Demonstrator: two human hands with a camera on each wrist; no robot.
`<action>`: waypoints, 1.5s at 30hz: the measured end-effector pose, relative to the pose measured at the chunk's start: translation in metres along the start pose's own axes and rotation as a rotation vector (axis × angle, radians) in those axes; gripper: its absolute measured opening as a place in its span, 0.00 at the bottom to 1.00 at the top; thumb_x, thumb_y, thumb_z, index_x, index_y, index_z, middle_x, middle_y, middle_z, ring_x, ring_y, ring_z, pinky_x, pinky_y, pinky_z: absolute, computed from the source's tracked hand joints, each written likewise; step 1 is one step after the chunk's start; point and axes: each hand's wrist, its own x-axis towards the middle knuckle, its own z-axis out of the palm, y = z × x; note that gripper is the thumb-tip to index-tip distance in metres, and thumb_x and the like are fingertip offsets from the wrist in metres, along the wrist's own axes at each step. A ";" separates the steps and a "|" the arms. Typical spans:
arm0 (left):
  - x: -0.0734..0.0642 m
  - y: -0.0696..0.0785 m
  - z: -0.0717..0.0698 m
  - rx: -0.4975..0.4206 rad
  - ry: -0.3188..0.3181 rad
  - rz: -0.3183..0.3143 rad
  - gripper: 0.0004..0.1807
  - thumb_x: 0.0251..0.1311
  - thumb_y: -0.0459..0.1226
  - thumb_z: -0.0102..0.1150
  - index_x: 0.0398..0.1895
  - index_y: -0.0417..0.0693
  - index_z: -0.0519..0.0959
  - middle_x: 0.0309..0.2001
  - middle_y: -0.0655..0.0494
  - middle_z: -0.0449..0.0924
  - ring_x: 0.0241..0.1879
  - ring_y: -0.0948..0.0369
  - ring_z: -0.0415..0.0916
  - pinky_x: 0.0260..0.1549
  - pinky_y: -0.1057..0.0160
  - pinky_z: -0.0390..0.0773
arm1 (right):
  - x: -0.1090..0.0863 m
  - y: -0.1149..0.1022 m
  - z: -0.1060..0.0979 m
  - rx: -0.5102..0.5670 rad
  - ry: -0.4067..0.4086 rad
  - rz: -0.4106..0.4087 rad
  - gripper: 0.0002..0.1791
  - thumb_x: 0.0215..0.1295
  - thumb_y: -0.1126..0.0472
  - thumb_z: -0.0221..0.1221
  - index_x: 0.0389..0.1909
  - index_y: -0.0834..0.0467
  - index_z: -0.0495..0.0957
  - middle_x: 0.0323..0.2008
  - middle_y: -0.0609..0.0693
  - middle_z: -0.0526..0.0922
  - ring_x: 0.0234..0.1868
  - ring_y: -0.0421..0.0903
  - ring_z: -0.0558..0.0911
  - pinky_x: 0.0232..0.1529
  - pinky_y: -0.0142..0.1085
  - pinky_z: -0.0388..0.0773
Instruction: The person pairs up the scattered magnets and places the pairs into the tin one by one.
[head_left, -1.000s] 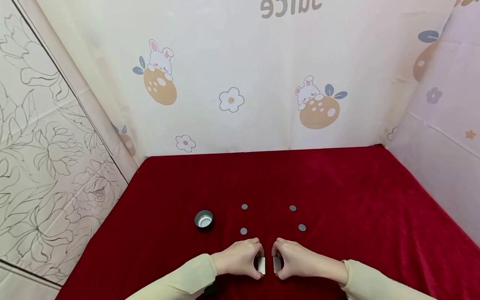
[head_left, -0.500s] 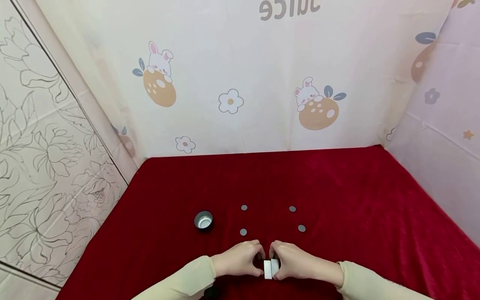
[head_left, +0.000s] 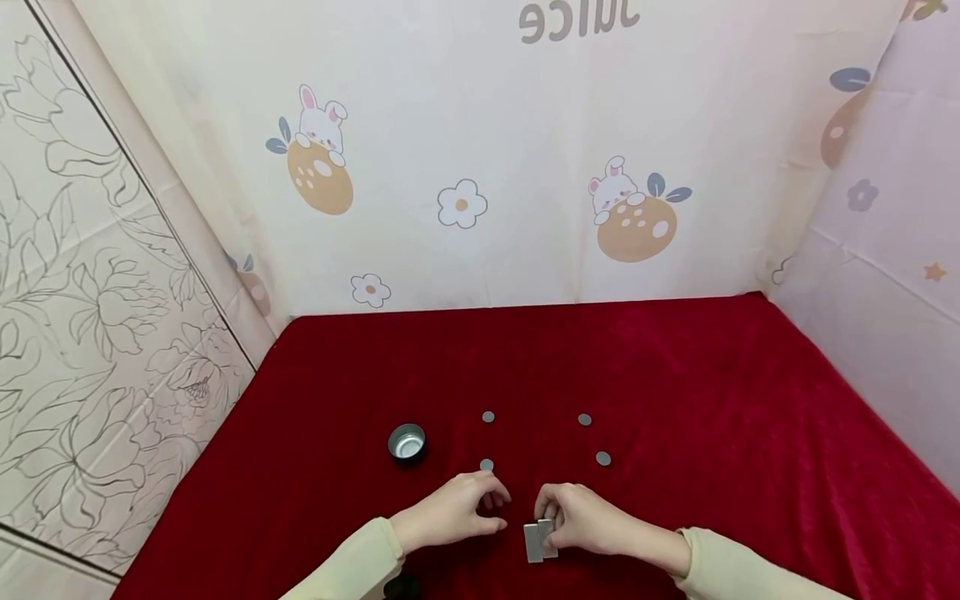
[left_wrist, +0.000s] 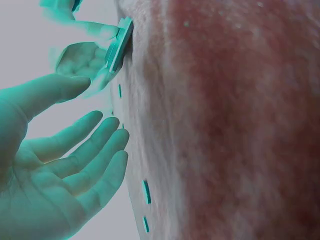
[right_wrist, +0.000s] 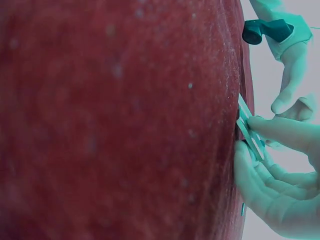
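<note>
Two flat silvery rectangular plates stand together in front of me in the head view, their faces touching and slightly offset: a left plate and a right plate. My right hand pinches the right plate between thumb and fingers; the right wrist view shows the thumb on the plates. Just to the left, my left hand is apart from the plates, its fingers loosely spread and holding nothing. In the left wrist view, that left hand has its palm and fingers in plain sight.
Beyond the hands lie several small grey discs, among them a near left disc, close to my left fingers, and a near right disc. A small round metal bowl stands farther left. Red cloth covers the table; printed curtains enclose it.
The two plates, apart one second ago, came together between the hands. My left hand has since let go and drawn back to the left. My right hand still holds its plate.
</note>
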 end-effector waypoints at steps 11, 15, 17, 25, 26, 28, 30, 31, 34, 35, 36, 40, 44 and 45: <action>-0.016 -0.013 -0.015 -0.109 0.154 -0.018 0.12 0.55 0.37 0.57 0.42 0.45 0.75 0.37 0.58 0.74 0.36 0.67 0.72 0.36 0.70 0.73 | 0.007 -0.005 0.000 0.328 0.007 0.091 0.07 0.51 0.73 0.57 0.33 0.71 0.77 0.24 0.56 0.79 0.23 0.48 0.79 0.26 0.36 0.78; -0.023 -0.018 -0.022 -0.098 0.252 -0.016 0.13 0.55 0.35 0.57 0.44 0.43 0.75 0.39 0.55 0.75 0.38 0.62 0.73 0.37 0.66 0.74 | 0.010 -0.007 0.001 0.406 0.022 0.138 0.08 0.52 0.72 0.57 0.34 0.72 0.77 0.27 0.57 0.80 0.26 0.49 0.79 0.28 0.40 0.78; -0.027 -0.021 -0.025 -0.086 0.302 -0.013 0.12 0.54 0.34 0.57 0.44 0.43 0.75 0.39 0.54 0.75 0.38 0.59 0.73 0.38 0.63 0.74 | 0.013 -0.008 0.001 0.422 0.033 0.155 0.09 0.52 0.72 0.57 0.35 0.72 0.76 0.28 0.56 0.80 0.27 0.48 0.79 0.29 0.40 0.78; -0.041 -0.034 -0.035 -0.066 0.437 -0.052 0.14 0.55 0.36 0.57 0.45 0.44 0.75 0.43 0.57 0.74 0.41 0.57 0.73 0.40 0.61 0.74 | 0.025 -0.015 0.000 0.459 0.069 0.171 0.11 0.54 0.70 0.57 0.37 0.73 0.76 0.23 0.50 0.77 0.27 0.44 0.78 0.31 0.40 0.78; -0.043 -0.036 -0.036 -0.065 0.450 -0.063 0.14 0.55 0.36 0.58 0.45 0.44 0.75 0.43 0.57 0.74 0.41 0.56 0.72 0.40 0.60 0.73 | 0.027 -0.016 -0.001 0.466 0.074 0.170 0.12 0.54 0.70 0.58 0.37 0.73 0.76 0.23 0.50 0.77 0.27 0.44 0.78 0.32 0.40 0.78; -0.045 -0.038 -0.039 -0.071 0.475 -0.093 0.15 0.54 0.36 0.58 0.46 0.44 0.75 0.43 0.58 0.73 0.43 0.55 0.72 0.41 0.57 0.73 | 0.031 -0.018 -0.001 0.474 0.083 0.172 0.12 0.53 0.69 0.58 0.38 0.73 0.76 0.24 0.50 0.78 0.28 0.44 0.78 0.32 0.40 0.78; -0.047 -0.041 -0.042 -0.071 0.501 -0.114 0.16 0.53 0.35 0.59 0.46 0.44 0.75 0.44 0.58 0.73 0.44 0.55 0.72 0.42 0.55 0.72 | 0.034 -0.021 -0.002 0.483 0.092 0.177 0.13 0.53 0.69 0.58 0.38 0.73 0.76 0.26 0.51 0.79 0.29 0.44 0.78 0.33 0.41 0.78; -0.048 -0.042 -0.043 -0.070 0.514 -0.124 0.16 0.52 0.35 0.60 0.46 0.44 0.75 0.44 0.59 0.73 0.45 0.55 0.72 0.42 0.54 0.72 | 0.036 -0.022 -0.002 0.488 0.096 0.181 0.13 0.53 0.68 0.58 0.39 0.73 0.75 0.27 0.52 0.79 0.29 0.45 0.78 0.33 0.41 0.78; -0.051 -0.047 -0.046 -0.073 0.543 -0.146 0.17 0.51 0.34 0.61 0.46 0.45 0.75 0.45 0.60 0.72 0.47 0.56 0.71 0.43 0.54 0.72 | 0.041 -0.025 -0.002 0.501 0.107 0.189 0.14 0.53 0.68 0.58 0.39 0.73 0.75 0.30 0.55 0.80 0.31 0.45 0.78 0.34 0.41 0.78; -0.051 -0.049 -0.047 -0.076 0.550 -0.149 0.17 0.51 0.33 0.61 0.46 0.45 0.75 0.45 0.59 0.72 0.47 0.56 0.71 0.43 0.53 0.71 | 0.043 -0.026 -0.002 0.505 0.111 0.189 0.14 0.53 0.68 0.58 0.40 0.74 0.75 0.31 0.55 0.80 0.31 0.45 0.78 0.34 0.41 0.78; -0.052 -0.050 -0.048 -0.081 0.556 -0.152 0.17 0.50 0.33 0.61 0.47 0.45 0.75 0.46 0.59 0.72 0.47 0.55 0.71 0.43 0.53 0.71 | 0.045 -0.027 -0.002 0.507 0.116 0.190 0.15 0.53 0.68 0.58 0.40 0.74 0.74 0.31 0.55 0.80 0.31 0.45 0.78 0.34 0.41 0.78; -0.054 -0.057 -0.050 -0.089 0.562 -0.165 0.19 0.50 0.32 0.61 0.48 0.44 0.75 0.46 0.57 0.72 0.47 0.55 0.71 0.44 0.53 0.71 | 0.053 -0.031 -0.002 0.531 0.130 0.192 0.16 0.53 0.68 0.58 0.42 0.74 0.74 0.32 0.56 0.80 0.31 0.45 0.78 0.34 0.41 0.78; -0.053 -0.065 -0.052 -0.057 0.559 -0.186 0.21 0.49 0.32 0.62 0.49 0.43 0.74 0.48 0.55 0.71 0.48 0.55 0.70 0.45 0.53 0.71 | 0.061 -0.034 0.000 0.554 0.149 0.190 0.17 0.53 0.67 0.58 0.42 0.74 0.74 0.32 0.56 0.80 0.32 0.46 0.79 0.35 0.41 0.78; -0.053 -0.067 -0.053 -0.050 0.557 -0.193 0.21 0.49 0.32 0.62 0.49 0.42 0.73 0.49 0.54 0.71 0.49 0.55 0.70 0.45 0.53 0.71 | 0.063 -0.035 0.001 0.561 0.156 0.192 0.17 0.53 0.68 0.58 0.42 0.74 0.74 0.33 0.56 0.80 0.32 0.46 0.79 0.35 0.40 0.78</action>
